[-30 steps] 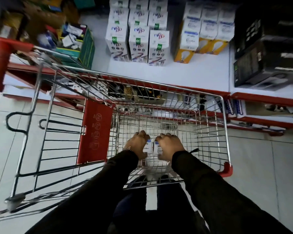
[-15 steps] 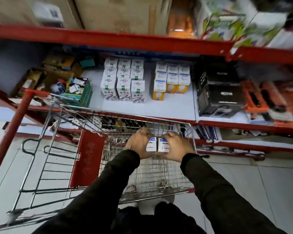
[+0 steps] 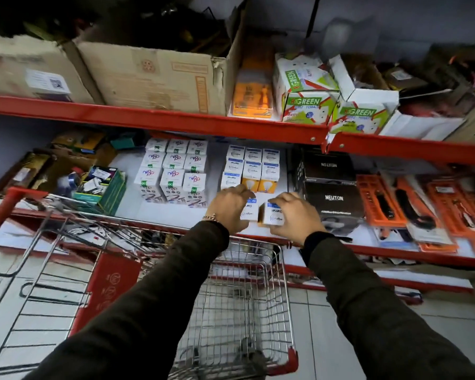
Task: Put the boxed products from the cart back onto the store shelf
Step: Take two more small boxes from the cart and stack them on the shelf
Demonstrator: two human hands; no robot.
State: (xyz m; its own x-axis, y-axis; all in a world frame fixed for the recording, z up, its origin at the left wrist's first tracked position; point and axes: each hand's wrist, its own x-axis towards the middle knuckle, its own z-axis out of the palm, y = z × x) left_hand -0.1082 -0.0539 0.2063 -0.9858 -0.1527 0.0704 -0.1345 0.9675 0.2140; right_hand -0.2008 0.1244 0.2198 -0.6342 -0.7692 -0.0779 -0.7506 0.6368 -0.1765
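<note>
My left hand (image 3: 226, 208) grips a small white bulb box (image 3: 249, 213) with a blue top. My right hand (image 3: 295, 213) grips a matching bulb box (image 3: 272, 215) right beside it. Both boxes sit low over the front of the white shelf (image 3: 159, 212), just ahead of a stack of the same white, blue and yellow bulb boxes (image 3: 251, 171). The wire shopping cart (image 3: 242, 305) stands below my arms against the shelf's red front edge; its basket looks empty from here.
Left of the bulb stack stand white boxes (image 3: 173, 174) with green labels. Black Neuton cartons (image 3: 331, 187) crowd the right, then orange blister packs (image 3: 412, 204). A green tray of clutter (image 3: 104, 187) sits far left. The upper red shelf (image 3: 154, 120) overhangs.
Both hands lifted the two bulb boxes out of the cart basket and carried them forward and up to the shelf front. My view tilted up from the cart to the shelves.
</note>
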